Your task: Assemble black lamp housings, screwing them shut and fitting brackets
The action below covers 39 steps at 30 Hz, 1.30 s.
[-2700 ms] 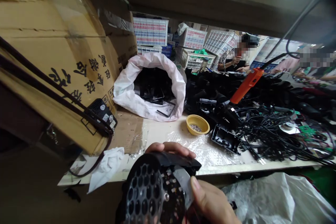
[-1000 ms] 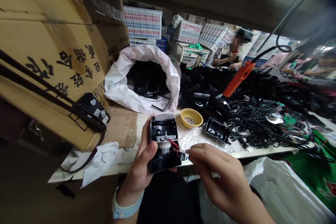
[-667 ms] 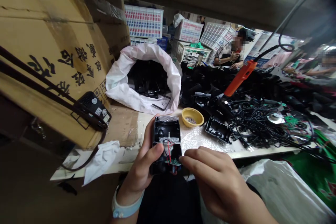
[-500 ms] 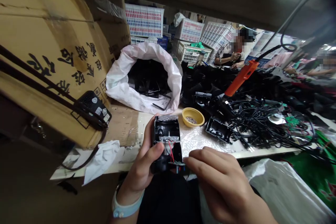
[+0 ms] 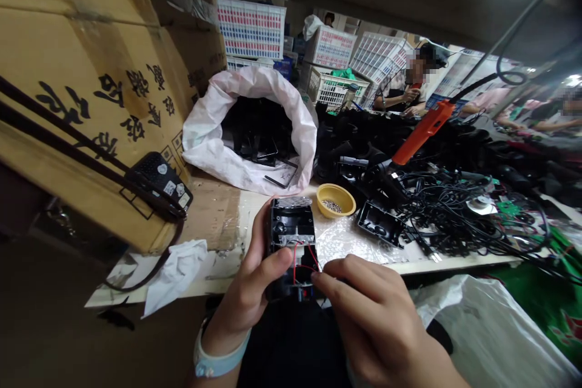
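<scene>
My left hand (image 5: 248,288) is wrapped round a black plastic housing (image 5: 291,236), open side up, held above the bench's front edge. Red wires and a small board show inside its lower end. My right hand (image 5: 373,315) has its fingers pinched together at that lower end, pressing on the small board and wires; what the fingertips hold is hidden. A pale blue band is on my left wrist.
On the bench: a yellow bowl of small screws (image 5: 335,199), a black open housing half (image 5: 379,223), a white sack of black parts (image 5: 254,133), an orange electric screwdriver (image 5: 422,132) over tangled black cables (image 5: 459,218). Big cardboard boxes (image 5: 91,91) stand left. Another person (image 5: 411,94) sits behind.
The round grilled end faced me 2.7 s ago; the housing now lies open side up. My right fingers brought the small board and red wires from beside the housing into its lower end.
</scene>
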Tool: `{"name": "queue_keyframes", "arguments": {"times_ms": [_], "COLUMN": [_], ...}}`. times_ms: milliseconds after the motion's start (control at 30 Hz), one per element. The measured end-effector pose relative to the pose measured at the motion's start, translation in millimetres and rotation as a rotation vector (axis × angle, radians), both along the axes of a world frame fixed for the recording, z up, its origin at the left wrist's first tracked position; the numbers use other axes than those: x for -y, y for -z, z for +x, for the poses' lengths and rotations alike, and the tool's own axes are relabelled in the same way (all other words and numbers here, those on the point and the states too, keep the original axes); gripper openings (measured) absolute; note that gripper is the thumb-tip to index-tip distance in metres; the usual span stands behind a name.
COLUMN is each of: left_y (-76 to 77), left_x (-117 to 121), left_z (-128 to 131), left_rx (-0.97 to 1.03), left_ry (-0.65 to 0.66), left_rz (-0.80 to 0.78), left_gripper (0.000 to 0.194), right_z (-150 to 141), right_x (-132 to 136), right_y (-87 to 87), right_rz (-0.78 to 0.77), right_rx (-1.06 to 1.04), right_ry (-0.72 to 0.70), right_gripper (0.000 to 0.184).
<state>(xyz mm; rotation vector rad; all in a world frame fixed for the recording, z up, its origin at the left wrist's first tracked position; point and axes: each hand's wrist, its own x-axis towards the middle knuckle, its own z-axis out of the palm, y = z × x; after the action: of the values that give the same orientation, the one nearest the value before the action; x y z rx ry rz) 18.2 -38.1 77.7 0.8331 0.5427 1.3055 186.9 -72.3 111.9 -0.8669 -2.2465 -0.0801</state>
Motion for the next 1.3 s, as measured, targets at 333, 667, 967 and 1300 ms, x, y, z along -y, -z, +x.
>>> {"name": "queue_keyframes", "arguments": {"times_ms": [333, 667, 967, 1300], "left_y": [-11.8, -15.9, -3.5, -16.0], "left_x": [0, 0, 3, 5], "left_z": [-3, 1, -5, -12], "left_rx": [-0.122, -0.142, -0.103, -0.037], "left_ry": [0.081, 0.110, 0.123, -0.137], "left_rz": [-0.158, -0.201, -0.067, -0.097], "left_gripper": [0.064, 0.066, 0.092, 0.086], "right_z": [-2, -5, -8, 26], "right_x": [-3, -5, -1, 10], "right_y": [7.0, 11.1, 11.2, 24.4], "right_rz": [-0.004, -0.058, -0.274, -0.471], "right_rx": [-0.044, 0.060, 0.046, -0.277], "right_ry": [0.041, 0.071, 0.086, 0.191], "right_gripper": [0.032, 0.032, 0.037, 0.016]}}
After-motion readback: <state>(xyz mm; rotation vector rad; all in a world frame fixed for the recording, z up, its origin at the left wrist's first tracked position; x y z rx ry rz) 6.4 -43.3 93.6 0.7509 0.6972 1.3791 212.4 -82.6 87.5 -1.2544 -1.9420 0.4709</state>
